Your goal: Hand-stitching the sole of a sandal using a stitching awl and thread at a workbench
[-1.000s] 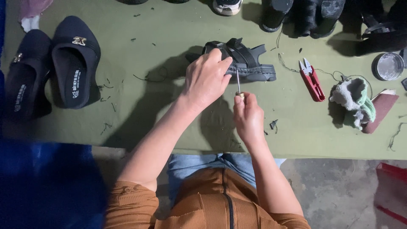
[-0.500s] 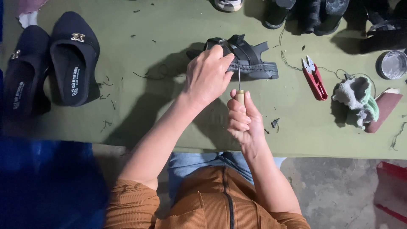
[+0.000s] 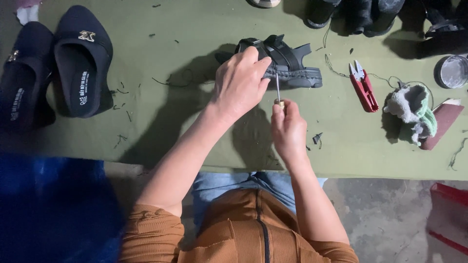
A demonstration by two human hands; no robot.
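Olive-green worktable (image 3: pixel 161 139) over bare concrete floor (image 3: pixel 385 219), thread scraps scattered. Right hand (image 3: pixel 288 130) clenched on awl (image 3: pixel 278 90), blade upright against sole of black strappy sandal (image 3: pixel 287 63); a second ago hand sat lower and nearer table edge. Left hand (image 3: pixel 239 85) grasping sandal at table centre. Beyond: red thread snips (image 3: pixel 363 86), grey-green glove (image 3: pixel 412 112), round tin (image 3: pixel 451 71) to right; pair of black slip-on shoes (image 3: pixel 80 63) far left. Row of dark footwear (image 3: pixel 360 12) along far edge.
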